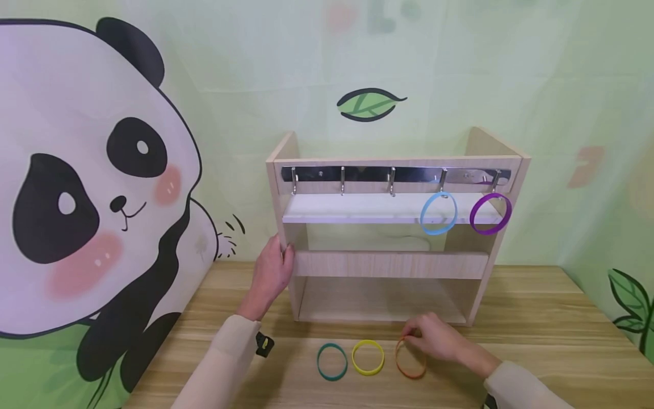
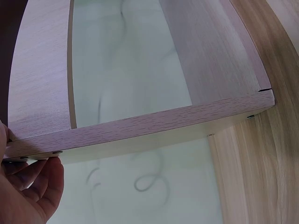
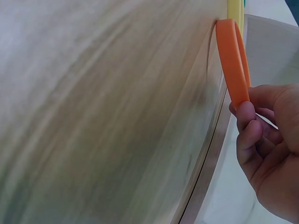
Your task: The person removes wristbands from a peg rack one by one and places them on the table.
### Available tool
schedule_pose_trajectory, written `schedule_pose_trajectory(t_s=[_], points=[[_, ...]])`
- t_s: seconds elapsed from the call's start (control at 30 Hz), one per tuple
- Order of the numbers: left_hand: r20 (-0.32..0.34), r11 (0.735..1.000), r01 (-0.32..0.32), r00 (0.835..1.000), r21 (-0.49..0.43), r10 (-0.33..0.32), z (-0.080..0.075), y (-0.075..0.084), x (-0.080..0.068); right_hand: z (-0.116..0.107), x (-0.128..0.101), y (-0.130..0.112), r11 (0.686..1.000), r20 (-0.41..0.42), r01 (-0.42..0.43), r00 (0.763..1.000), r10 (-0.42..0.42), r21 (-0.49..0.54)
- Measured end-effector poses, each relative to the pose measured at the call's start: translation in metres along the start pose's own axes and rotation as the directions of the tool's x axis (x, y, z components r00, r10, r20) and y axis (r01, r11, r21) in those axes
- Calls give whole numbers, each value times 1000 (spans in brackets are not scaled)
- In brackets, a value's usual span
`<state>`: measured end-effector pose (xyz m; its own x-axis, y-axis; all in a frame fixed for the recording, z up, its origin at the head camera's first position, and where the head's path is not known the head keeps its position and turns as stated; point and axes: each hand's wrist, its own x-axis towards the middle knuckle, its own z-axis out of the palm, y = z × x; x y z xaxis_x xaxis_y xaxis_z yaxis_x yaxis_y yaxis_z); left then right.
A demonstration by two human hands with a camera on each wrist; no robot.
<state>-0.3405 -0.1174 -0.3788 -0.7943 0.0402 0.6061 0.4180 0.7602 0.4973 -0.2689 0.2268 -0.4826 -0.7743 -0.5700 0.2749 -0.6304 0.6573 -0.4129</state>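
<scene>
An orange silicone wristband [image 3: 232, 65] is pinched between the thumb and fingers of my right hand [image 1: 434, 336], its far side close to the tabletop. My left hand [image 1: 271, 272] grips the left side panel of a wooden shelf [image 1: 390, 265], thumb at the front and fingers on the outer face, as the left wrist view shows. To the left of the orange band lie a yellow wristband [image 1: 368, 373] and a teal wristband [image 1: 332, 379]. From the shelf's metal hook rail [image 1: 357, 174] hang a light blue wristband [image 1: 423, 218] and a purple wristband [image 1: 472, 218], on the two rightmost hooks.
The shelf stands on a wood-grain table [image 1: 536, 318], in front of a pale green cloth backdrop [image 1: 245, 130] with a large printed panda at left. Below the rail are a white inner board [image 1: 352, 209] and a lower front crossbar. Several hooks to the left hold no band.
</scene>
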Motion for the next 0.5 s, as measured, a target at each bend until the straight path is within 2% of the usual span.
schedule_pose_trajectory(t_s=[0.27,0.5], points=[[-16,1000,-14,1000,-12,14,1,-1,0,2,2,3,1000,14,-19,1000,19,-11],[19,1000,14,1000,-21,-14,-1,0,1,2,2,3,999,9,-30,1000,30,-22]])
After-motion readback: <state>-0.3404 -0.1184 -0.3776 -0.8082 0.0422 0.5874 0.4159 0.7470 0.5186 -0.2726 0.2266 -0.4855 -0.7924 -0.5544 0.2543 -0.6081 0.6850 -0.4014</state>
